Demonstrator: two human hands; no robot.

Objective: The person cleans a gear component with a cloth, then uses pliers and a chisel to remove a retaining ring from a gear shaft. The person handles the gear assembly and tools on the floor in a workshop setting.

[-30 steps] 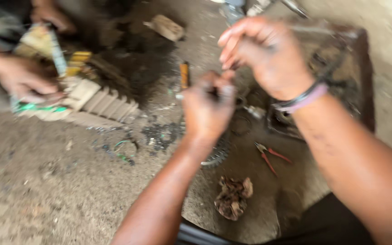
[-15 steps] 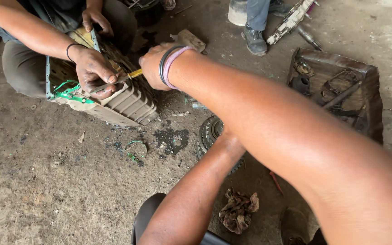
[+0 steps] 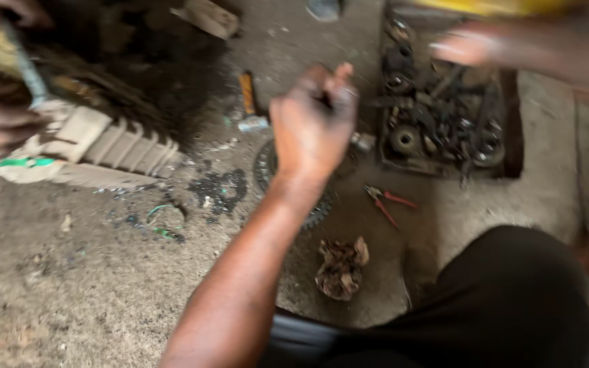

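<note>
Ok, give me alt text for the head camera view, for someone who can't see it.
Seen from above, a person's left hand hovers loosely closed over a toothed metal ring on a dirty concrete floor, while the blurred right hand reaches over a tray of greasy metal parts. Red-handled pliers and a crumpled rag lie nearby.

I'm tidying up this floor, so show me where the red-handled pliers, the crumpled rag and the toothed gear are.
Red-handled pliers [image 3: 386,203]: head view, on the joint where the handles meet.
Crumpled rag [image 3: 341,269]: head view, on its middle folds.
Toothed gear [image 3: 264,167]: head view, on the left rim beside the left hand [image 3: 311,129].
</note>
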